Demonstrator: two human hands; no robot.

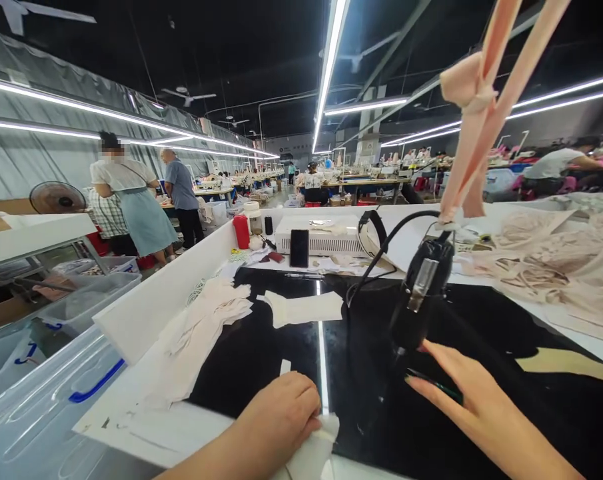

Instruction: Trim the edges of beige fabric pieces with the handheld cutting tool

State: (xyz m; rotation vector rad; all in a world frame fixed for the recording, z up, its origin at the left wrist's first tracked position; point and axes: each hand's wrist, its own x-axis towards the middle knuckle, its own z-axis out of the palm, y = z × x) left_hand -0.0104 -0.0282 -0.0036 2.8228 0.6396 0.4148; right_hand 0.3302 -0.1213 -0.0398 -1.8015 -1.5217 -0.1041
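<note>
My left hand [278,423] is closed on a small white fabric piece [314,450] at the near edge of the glossy black table top [261,347]. My right hand [474,403] lies flat with fingers stretched out, fingertips touching the base of a black device [421,293] that stands on the table with a black cable looping from it. Pink straps [481,100] hang from above and meet the top of the device. Another white fabric piece [306,308] lies further back in the middle, and a stack of white pieces [201,327] lies to the left.
A heap of beige straps and fabric [546,267] lies at the right. At the back stand a white box [321,237], a dark phone [299,248] and a red bottle [241,231]. Clear plastic bins [41,393] sit left of the white table wall. People stand and sit at other tables beyond.
</note>
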